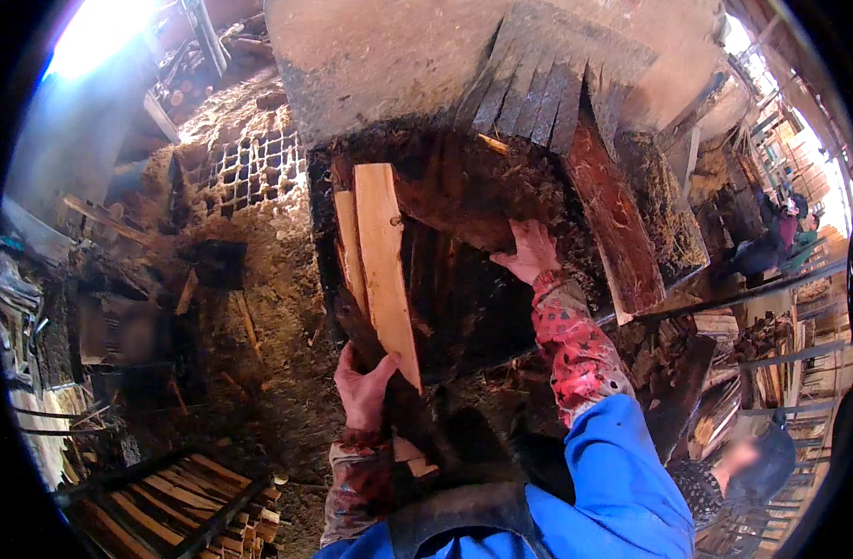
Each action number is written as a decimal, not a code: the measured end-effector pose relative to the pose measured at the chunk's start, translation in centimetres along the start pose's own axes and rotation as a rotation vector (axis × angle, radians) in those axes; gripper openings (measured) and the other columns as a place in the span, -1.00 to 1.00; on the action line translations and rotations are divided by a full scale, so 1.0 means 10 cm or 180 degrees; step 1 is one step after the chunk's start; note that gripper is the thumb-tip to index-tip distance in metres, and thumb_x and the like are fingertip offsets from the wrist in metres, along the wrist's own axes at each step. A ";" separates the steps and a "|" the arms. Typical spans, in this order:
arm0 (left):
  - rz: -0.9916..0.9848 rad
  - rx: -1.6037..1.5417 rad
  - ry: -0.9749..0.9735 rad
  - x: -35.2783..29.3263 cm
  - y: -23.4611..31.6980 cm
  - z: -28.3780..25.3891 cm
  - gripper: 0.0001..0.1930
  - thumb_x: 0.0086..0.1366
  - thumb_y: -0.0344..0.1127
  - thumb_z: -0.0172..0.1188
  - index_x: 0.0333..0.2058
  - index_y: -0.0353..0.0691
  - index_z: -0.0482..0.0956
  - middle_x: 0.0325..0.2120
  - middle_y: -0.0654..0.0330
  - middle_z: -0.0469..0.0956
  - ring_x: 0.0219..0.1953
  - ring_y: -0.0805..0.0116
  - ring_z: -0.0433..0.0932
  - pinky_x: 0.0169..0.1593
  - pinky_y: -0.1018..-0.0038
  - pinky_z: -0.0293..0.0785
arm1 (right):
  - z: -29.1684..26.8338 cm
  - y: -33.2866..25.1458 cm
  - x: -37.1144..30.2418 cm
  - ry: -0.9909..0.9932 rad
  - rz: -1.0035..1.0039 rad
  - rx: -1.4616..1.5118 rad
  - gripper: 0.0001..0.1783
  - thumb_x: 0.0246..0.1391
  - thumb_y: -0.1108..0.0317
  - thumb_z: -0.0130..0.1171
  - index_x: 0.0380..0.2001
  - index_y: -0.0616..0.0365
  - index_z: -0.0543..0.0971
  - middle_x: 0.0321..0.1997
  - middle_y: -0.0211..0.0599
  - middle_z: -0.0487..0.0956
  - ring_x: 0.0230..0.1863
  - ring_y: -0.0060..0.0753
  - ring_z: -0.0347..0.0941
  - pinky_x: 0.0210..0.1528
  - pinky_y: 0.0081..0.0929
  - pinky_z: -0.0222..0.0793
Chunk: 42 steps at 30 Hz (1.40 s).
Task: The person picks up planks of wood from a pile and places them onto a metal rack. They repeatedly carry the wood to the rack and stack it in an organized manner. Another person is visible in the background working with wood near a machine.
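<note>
My left hand (364, 389) is closed round the lower ends of some wood, its thumb at the edge of a pale sawn plank (382, 252) and its fingers beside a dark strip of wood (357, 326). A narrower pale strip (349, 242) lies along the plank's left side. My right hand (532, 252) grips the right end of a dark brown slab of wood (468, 210), thumb below and fingers on top. How far the fingers wrap behind it is hidden. Both lie over a dark, box-like opening (477, 298).
A reddish-brown slab (617, 224) leans at the opening's right. Behind stand grey corrugated sheeting (529, 93) and a pale wall (370, 56). A metal grid (251, 172) is at left, a rack of wood strips (165, 503) lower left. Another person (715, 480) is at lower right; others stand farther off.
</note>
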<state>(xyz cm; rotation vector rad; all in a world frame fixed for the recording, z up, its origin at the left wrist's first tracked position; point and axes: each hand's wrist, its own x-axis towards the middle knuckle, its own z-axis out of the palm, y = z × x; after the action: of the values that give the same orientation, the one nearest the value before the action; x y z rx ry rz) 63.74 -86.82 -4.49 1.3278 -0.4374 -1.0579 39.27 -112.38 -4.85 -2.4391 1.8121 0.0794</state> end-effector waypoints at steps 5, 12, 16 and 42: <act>0.0228 0.0348 -0.0186 0.14 0.20 -0.04 -0.52 0.06 -0.52 0.34 -0.02 -0.44 0.42 -0.19 0.17 0.57 -0.21 0.44 0.54 -0.09 0.49 0.48 | 0.00 -0.16 -0.48 0.0118 0.0251 0.1204 -0.15 -0.19 -0.15 0.36 0.00 0.32 0.40 0.14 0.18 0.38 0.00 0.16 0.46 0.01 -0.15 0.41; 0.0129 0.0114 -0.0398 0.30 0.32 -0.02 -0.49 0.05 -0.53 0.35 -0.01 -0.44 0.39 -0.19 0.19 0.56 -0.21 0.48 0.52 -0.10 0.52 0.47 | 0.13 -0.58 -1.51 0.0557 0.0496 0.3139 -0.57 0.10 0.20 0.25 -0.21 0.36 0.38 -0.30 -0.20 0.51 -0.26 -0.44 0.44 -0.25 -0.39 0.45; 0.0148 0.0296 -0.0478 0.48 0.32 0.06 -0.50 0.05 -0.52 0.35 -0.02 -0.43 0.40 -0.20 0.19 0.56 -0.22 0.48 0.52 -0.11 0.52 0.47 | 0.32 -0.44 -1.83 0.1005 0.0722 0.3774 -0.55 0.15 0.20 0.20 -0.15 0.40 0.36 -0.18 -0.11 0.50 -0.21 -0.41 0.45 -0.17 -0.38 0.44; 0.0681 0.1027 -0.0123 0.66 -0.19 0.26 -0.42 0.00 -0.30 0.42 -0.03 -0.45 0.41 -0.20 0.04 0.60 -0.19 0.37 0.58 -0.09 0.42 0.50 | -0.18 -1.30 -1.44 -0.0036 -0.0566 0.1885 -0.58 -0.09 0.34 0.23 -0.15 0.23 0.39 -0.26 -0.04 0.45 -0.20 0.08 0.46 -0.15 -0.08 0.42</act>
<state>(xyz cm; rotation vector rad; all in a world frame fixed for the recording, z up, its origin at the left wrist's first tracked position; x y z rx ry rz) 64.26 -93.45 -7.54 1.5061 -0.7869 -0.8591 47.56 -95.19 -0.97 -2.1381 1.3471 -0.3972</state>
